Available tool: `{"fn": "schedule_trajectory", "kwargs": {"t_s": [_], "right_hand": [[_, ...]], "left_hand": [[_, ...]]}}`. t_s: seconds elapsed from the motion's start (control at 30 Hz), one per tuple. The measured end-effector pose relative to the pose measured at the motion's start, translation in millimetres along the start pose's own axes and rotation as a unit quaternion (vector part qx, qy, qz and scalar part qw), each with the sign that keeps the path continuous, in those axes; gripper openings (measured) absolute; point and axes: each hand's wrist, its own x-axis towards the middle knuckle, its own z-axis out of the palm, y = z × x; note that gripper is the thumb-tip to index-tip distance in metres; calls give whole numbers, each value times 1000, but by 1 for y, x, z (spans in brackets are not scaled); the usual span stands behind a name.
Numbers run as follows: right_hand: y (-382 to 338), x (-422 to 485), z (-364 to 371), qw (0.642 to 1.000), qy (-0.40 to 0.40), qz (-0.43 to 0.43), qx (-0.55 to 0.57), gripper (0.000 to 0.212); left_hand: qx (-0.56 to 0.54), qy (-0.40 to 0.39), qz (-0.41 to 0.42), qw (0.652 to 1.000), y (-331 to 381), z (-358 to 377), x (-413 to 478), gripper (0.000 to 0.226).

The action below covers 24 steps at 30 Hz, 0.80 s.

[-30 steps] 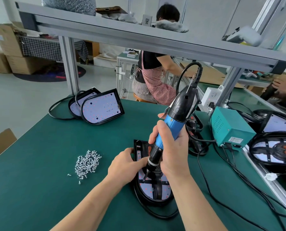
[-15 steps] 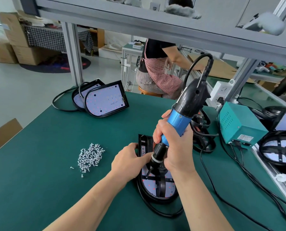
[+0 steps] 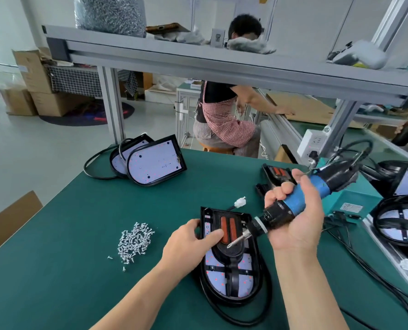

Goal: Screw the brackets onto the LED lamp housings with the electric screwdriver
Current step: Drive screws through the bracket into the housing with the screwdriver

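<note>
A black LED lamp housing (image 3: 229,277) lies face up on the green table, with a black bracket (image 3: 230,236) with two orange strips across its upper half. My left hand (image 3: 191,239) grips the housing's left edge, thumb on the bracket. My right hand (image 3: 295,217) holds the blue and black electric screwdriver (image 3: 300,201) tilted almost flat, lifted off the work. Its bit (image 3: 237,240) points left and down, just above the bracket. A pile of small silver screws (image 3: 135,241) lies to the left of my left hand.
Two more housings (image 3: 155,160) lean at the back left. Another bracket part (image 3: 278,175) and a white connector (image 3: 239,202) lie behind my hands. A teal power box (image 3: 355,206), cables and more housings (image 3: 402,222) fill the right side. A person in a checked apron sits beyond the table.
My right hand has lifted the screwdriver off the housing and swung it from upright to nearly flat, moving right. My left hand stays on the housing's left edge. The camera tilted up.
</note>
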Motion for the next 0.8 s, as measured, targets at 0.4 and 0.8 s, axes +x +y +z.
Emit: {"fn": "schedule_trajectory", "kwargs": {"t_s": [0.4,0.8], "right_hand": [[17,15,-45,988,108,94,53,23],[19,14,-42,988,100,108,54,26]], "left_hand": [[418,125,25,899,-19,-75,16,3],[465,103,16,879,-22,-76,18,23]]}}
